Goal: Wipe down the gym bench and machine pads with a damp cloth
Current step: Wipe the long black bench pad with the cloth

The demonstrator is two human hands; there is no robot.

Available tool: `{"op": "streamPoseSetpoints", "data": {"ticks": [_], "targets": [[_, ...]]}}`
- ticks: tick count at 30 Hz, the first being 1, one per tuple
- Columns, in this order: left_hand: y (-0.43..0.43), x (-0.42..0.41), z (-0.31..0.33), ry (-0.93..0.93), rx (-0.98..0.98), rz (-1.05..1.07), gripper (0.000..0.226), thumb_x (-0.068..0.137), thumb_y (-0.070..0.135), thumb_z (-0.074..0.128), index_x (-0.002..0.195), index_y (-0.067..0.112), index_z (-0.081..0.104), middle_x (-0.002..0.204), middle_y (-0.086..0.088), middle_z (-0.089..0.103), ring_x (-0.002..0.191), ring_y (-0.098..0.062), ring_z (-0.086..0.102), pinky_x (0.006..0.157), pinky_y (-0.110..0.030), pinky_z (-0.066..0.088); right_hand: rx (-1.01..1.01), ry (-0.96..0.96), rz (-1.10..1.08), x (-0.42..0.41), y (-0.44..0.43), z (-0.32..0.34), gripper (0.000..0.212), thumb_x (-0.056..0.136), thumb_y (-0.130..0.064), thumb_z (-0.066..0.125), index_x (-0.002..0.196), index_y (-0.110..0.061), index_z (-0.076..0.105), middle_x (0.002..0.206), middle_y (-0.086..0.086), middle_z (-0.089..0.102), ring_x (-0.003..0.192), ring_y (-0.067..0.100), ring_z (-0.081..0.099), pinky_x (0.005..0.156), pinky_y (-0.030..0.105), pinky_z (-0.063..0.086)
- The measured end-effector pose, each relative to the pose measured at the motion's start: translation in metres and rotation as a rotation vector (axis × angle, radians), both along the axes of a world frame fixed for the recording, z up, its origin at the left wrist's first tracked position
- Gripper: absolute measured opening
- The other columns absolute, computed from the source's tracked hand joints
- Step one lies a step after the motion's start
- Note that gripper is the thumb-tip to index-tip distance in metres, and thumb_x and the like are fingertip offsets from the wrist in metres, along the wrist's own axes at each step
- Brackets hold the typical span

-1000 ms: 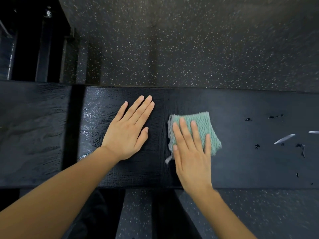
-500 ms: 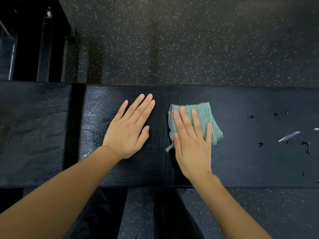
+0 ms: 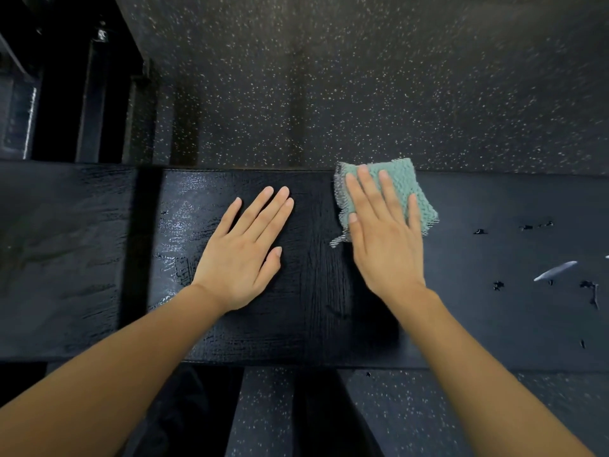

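The right hand (image 3: 384,239) presses the green cloth (image 3: 393,188) flat-fingered (nothing gripped) at the bench (image 3: 494,318) far edge. The left hand (image 3: 242,252) rests flat, fingers straight.

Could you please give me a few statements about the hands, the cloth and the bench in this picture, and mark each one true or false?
1. The right hand presses a teal cloth with flat fingers. True.
2. The left hand grips a spray bottle. False: it rests flat on the bench pad and holds nothing.
3. The cloth lies at the far edge of the bench pad. True.
4. The bench pad to the right of the cloth is unmarked. False: several small dark marks and a pale streak show there.
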State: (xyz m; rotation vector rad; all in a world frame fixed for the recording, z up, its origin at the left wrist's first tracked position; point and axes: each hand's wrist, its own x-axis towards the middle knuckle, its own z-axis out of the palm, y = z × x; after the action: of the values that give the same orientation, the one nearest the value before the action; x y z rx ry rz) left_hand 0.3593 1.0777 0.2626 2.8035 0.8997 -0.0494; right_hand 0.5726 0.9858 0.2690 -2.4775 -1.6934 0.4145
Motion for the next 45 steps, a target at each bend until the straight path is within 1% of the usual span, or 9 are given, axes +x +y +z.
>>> {"op": "streamPoseSetpoints", "data": {"ticks": [7,13,20,26,29,34,38,41,45], "targets": [[-0.001,0.001,-0.003,0.015,0.063,-0.098,0.058,0.101,0.026,0.027,0.156,0.01,0.027,0.164,-0.005,0.021,0.152,-0.027,0.017,0.12,-0.053,0.018,-0.026,0.003,-0.25,0.077,-0.028,0.006,0.058,0.101,-0.037,0.014,0.158,-0.033,0.009,0.165,-0.014,0.005,0.152,0.011,-0.001,0.121,0.048,0.0],[-0.002,0.007,-0.002,0.013,0.042,-0.124,0.057,0.102,0.028,0.025,0.156,0.008,0.025,0.165,-0.006,0.019,0.153,-0.024,0.016,0.122,-0.049,0.014,-0.006,0.003,-0.441,0.051,-0.013,0.001,0.055,0.107,-0.026,0.026,0.159,-0.027,0.008,0.166,-0.009,0.002,0.153,0.019,-0.005,0.12,0.053,-0.004],[-0.011,0.021,0.001,0.005,0.036,-0.094,0.059,0.102,0.029,0.026,0.156,0.006,0.024,0.165,-0.008,0.019,0.153,-0.024,0.016,0.121,-0.049,0.015,0.021,0.007,-0.152,-0.021,0.005,-0.004,0.058,0.1,-0.035,0.013,0.158,-0.028,0.013,0.165,-0.01,0.007,0.153,0.02,0.001,0.119,0.053,-0.003],[-0.014,0.028,0.0,0.018,0.028,-0.081,0.06,0.102,0.03,0.024,0.157,0.007,0.021,0.166,-0.007,0.015,0.153,-0.023,0.012,0.122,-0.05,0.014,-0.008,-0.002,0.031,0.021,-0.014,0.002,0.056,0.103,-0.035,0.012,0.158,-0.029,0.014,0.165,-0.012,0.008,0.153,0.012,0.001,0.12,0.04,-0.005],[-0.016,0.029,-0.001,0.013,0.027,-0.078,0.06,0.102,0.03,0.024,0.157,0.007,0.02,0.166,-0.007,0.015,0.154,-0.023,0.012,0.122,-0.05,0.014,-0.033,-0.017,0.002,0.052,-0.027,0.003,0.055,0.103,-0.035,0.012,0.158,-0.031,0.011,0.165,-0.013,0.006,0.152,0.011,-0.002,0.121,0.04,-0.006],[-0.017,0.03,-0.002,0.001,0.021,-0.076,0.06,0.102,0.03,0.024,0.158,0.008,0.02,0.166,-0.006,0.014,0.154,-0.022,0.011,0.122,-0.05,0.014,-0.044,-0.019,-0.213,0.097,-0.051,0.005,0.057,0.102,-0.036,0.014,0.158,-0.031,0.011,0.165,-0.013,0.005,0.153,0.012,-0.001,0.123,0.047,0.0],[-0.017,0.03,-0.002,0.007,0.022,-0.077,0.06,0.102,0.03,0.023,0.158,0.009,0.02,0.166,-0.005,0.013,0.154,-0.021,0.01,0.122,-0.05,0.014,0.019,0.067,-0.327,0.078,-0.043,0.005,0.057,0.102,-0.035,0.017,0.158,-0.025,0.016,0.165,-0.007,0.009,0.153,0.021,0.0,0.12,0.05,-0.003],[-0.017,0.031,-0.002,0.009,0.023,-0.084,0.06,0.102,0.03,0.022,0.158,0.01,0.02,0.166,-0.004,0.013,0.154,-0.022,0.01,0.122,-0.05,0.013,0.033,0.043,-0.295,0.043,-0.036,0.004,0.056,0.103,-0.032,0.017,0.158,-0.024,0.015,0.165,-0.005,0.011,0.153,0.024,0.001,0.12,0.052,-0.002],[-0.016,0.032,-0.002,0.004,0.024,-0.093,0.059,0.102,0.029,0.021,0.158,0.009,0.021,0.166,-0.005,0.015,0.154,-0.022,0.012,0.122,-0.051,0.015,0.017,0.05,-0.125,-0.008,-0.037,0.003,0.056,0.102,-0.034,0.015,0.158,-0.026,0.017,0.165,-0.008,0.011,0.153,0.021,0.002,0.12,0.053,-0.002]]}}
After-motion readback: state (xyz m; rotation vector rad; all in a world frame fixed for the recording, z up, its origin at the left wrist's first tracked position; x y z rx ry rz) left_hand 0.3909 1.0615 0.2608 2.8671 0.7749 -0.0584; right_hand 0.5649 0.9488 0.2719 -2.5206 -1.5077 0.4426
